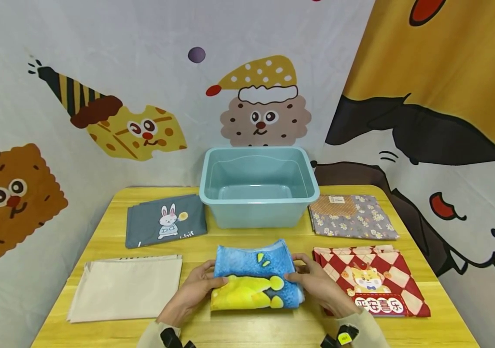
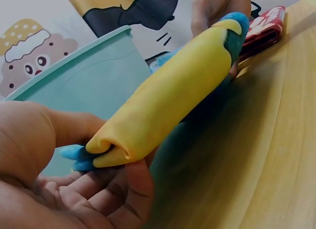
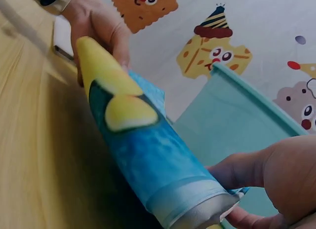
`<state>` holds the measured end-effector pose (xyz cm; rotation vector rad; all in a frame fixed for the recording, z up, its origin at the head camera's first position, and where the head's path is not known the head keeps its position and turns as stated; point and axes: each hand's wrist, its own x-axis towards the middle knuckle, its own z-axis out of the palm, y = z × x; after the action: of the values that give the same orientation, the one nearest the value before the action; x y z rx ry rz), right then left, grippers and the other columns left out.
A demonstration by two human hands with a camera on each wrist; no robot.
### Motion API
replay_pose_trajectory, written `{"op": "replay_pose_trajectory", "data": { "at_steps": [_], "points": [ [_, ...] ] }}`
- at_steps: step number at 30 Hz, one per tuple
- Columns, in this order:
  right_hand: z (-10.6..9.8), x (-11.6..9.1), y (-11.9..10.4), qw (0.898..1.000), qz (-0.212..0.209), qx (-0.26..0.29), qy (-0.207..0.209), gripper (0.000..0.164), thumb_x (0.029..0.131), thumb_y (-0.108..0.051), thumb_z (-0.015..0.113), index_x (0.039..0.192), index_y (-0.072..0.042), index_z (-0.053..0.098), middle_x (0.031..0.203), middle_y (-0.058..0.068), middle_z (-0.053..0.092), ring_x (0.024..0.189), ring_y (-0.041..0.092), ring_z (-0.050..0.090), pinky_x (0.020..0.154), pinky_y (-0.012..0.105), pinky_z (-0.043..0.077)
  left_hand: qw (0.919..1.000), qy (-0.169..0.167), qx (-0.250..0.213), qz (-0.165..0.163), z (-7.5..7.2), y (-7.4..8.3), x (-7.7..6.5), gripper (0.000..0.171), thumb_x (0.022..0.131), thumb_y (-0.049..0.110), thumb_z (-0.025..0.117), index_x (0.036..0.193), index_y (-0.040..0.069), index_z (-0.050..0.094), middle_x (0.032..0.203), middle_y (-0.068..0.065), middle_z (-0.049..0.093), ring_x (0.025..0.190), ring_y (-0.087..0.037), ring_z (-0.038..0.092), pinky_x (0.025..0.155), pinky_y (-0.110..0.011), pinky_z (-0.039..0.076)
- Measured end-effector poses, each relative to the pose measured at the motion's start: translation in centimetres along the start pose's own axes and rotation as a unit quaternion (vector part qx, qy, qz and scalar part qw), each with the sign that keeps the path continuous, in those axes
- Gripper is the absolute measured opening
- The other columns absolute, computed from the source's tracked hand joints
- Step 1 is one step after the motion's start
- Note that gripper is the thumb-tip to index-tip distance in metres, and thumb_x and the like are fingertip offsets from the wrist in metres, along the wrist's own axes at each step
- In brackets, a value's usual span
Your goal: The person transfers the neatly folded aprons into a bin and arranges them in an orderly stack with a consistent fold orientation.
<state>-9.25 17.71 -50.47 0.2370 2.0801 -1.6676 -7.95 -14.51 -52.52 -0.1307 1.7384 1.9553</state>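
Indoor tabletop setup, room type unclear: cartoon-print cloth backdrop [image 1: 143, 29], wood-grain table [image 1: 256, 333].

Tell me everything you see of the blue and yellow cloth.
The blue and yellow cloth is soft-looking fabric, mottled blue with a yellow print, dark patches and yellow-green marks. It is folded in layers, its near edge rounded; a whitish underside shows at its right end. It runs left to right in front of the bin, apparently raised off the table. The left hand grips its left end, the right hand its right.
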Motion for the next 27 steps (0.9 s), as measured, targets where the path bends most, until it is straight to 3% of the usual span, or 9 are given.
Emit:
{"op": "replay_pose_trajectory", "data": {
  "at_steps": [6,12,18,21,27],
  "points": [
    [-0.6,-0.4,-0.9,0.999,-0.007,0.022,-0.031,0.058,0.093,-0.015,0.075,0.142,-0.009,0.044,0.137,0.030,0.058,0.107,0.030,0.069,0.085,0.040,0.060,0.9997,0.010,-0.020,0.005,0.0,0.2,0.1,0.069,0.092,0.010,0.074,0.151,0.001,0.037,0.111,-0.010,0.074,0.092,-0.016,0.071,0.081,-0.031,0.057],
    [-1.5,-0.2,-1.0,0.993,-0.025,0.066,-0.095,0.065,0.096,-0.014,0.070,0.147,0.001,0.031,0.124,0.021,0.071,0.097,0.021,0.073,0.084,0.036,0.060,0.9994,0.008,-0.032,0.010,-0.1,0.5,0.1,0.061,0.092,0.008,0.074,0.143,0.006,0.042,0.100,-0.004,0.074,0.084,-0.016,0.069,0.076,-0.031,0.057],
    [-2.1,0.2,-1.1,0.984,-0.031,0.116,-0.130,0.083,0.097,-0.015,0.068,0.158,0.006,0.016,0.130,0.014,0.070,0.105,0.014,0.071,0.092,0.035,0.059,0.9977,0.004,-0.068,0.002,-0.1,0.9,0.2,0.046,0.095,0.012,0.071,0.134,0.013,0.047,0.087,0.006,0.070,0.074,-0.008,0.066,0.067,-0.025,0.056],
    [-2.4,0.5,-1.1,0.977,-0.024,0.145,-0.158,0.079,0.100,-0.017,0.064,0.158,0.010,0.018,0.125,0.007,0.073,0.108,0.014,0.070,0.094,0.036,0.059,0.9949,0.015,-0.100,0.004,0.0,1.4,0.2,0.029,0.098,0.017,0.068,0.123,0.017,0.053,0.087,0.007,0.065,0.070,-0.005,0.061,0.062,-0.021,0.053],
    [-2.9,0.7,-1.4,0.967,-0.013,0.177,-0.184,0.067,0.105,-0.024,0.057,0.158,0.005,0.029,0.115,0.000,0.075,0.104,0.017,0.073,0.091,0.041,0.061,0.9910,0.016,-0.125,0.045,0.1,2.6,0.2,0.008,0.104,0.019,0.058,0.111,0.016,0.058,0.094,0.005,0.062,0.080,-0.004,0.061,0.069,-0.019,0.054]
  ]
}}
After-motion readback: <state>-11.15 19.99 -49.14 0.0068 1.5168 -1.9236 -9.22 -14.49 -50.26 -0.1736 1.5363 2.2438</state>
